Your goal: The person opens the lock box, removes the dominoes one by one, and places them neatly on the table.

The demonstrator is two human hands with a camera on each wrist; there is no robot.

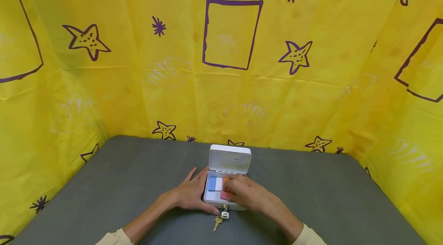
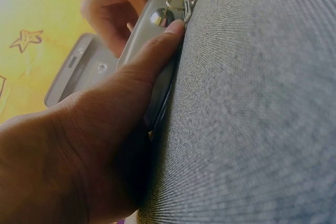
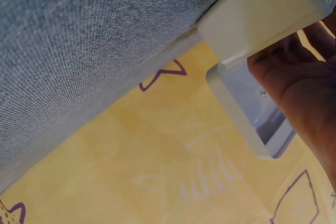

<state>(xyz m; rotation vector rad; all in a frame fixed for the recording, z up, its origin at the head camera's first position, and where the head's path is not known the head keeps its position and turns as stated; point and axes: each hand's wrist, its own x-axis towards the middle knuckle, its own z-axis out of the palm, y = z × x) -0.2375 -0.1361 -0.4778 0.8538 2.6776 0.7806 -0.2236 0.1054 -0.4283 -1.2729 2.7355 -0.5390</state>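
Your left hand (image 1: 194,194) lies spread against the white box (image 1: 213,196), thumb straight along its front. Your right hand (image 1: 247,194) bends its fingers inside, right at the orange block (image 1: 225,185) and pink block (image 1: 226,195); with the tips hidden, I can't tell whether they pinch either.

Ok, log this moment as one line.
left hand: touches white box | right hand: reaches in at orange block, pink block | lid: raised | gold key: below lock
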